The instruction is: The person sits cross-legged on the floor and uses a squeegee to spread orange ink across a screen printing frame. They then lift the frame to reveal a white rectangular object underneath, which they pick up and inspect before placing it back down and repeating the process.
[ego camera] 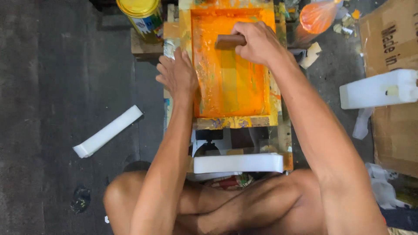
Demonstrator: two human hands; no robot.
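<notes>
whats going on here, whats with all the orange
A person sits cross-legged on the floor at a screen-printing frame coated in orange ink. The right hand grips a brown squeegee near the far end of the screen, while the left hand presses flat on the frame's left edge. White plastic pieces lie around on the floor.
</notes>
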